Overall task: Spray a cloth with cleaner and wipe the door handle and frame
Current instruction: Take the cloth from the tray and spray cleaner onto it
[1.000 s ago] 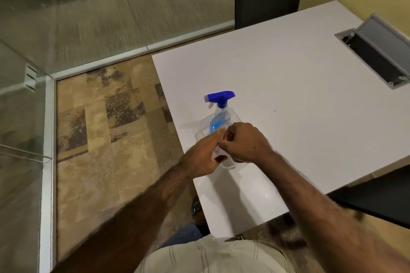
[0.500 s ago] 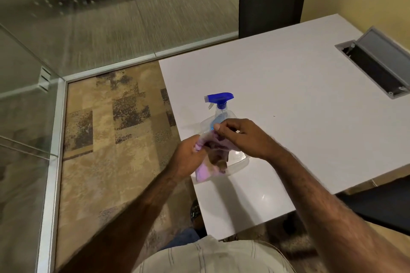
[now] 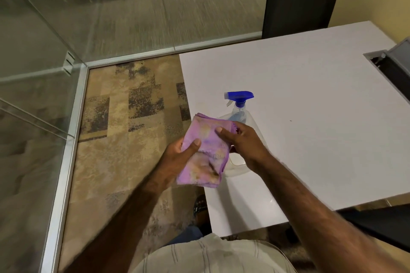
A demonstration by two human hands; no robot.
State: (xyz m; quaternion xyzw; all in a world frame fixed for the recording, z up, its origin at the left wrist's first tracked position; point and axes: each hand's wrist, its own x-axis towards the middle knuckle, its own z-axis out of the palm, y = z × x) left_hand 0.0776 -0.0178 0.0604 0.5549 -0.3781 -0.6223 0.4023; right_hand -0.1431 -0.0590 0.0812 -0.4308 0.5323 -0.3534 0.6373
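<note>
A purple, stained cloth (image 3: 205,150) is spread between both hands, just off the near-left corner of the white table (image 3: 310,106). My left hand (image 3: 177,157) grips its lower left side with the thumb on top. My right hand (image 3: 241,142) pinches its upper right edge. Behind the cloth a clear spray bottle (image 3: 239,113) with a blue trigger head stands upright on the table, its lower part hidden by the cloth and my right hand. No door handle is in view.
Glass walls with metal frames (image 3: 66,162) run along the left and the back. A black chair (image 3: 304,0) stands at the table's far end. A grey cable hatch (image 3: 390,66) lies open at the table's right. Patterned carpet (image 3: 124,139) covers the floor.
The cloth, bunched small in my hands by the bottle a second ago, is now lifted and unfolded flat between them. The view has tilted up.
</note>
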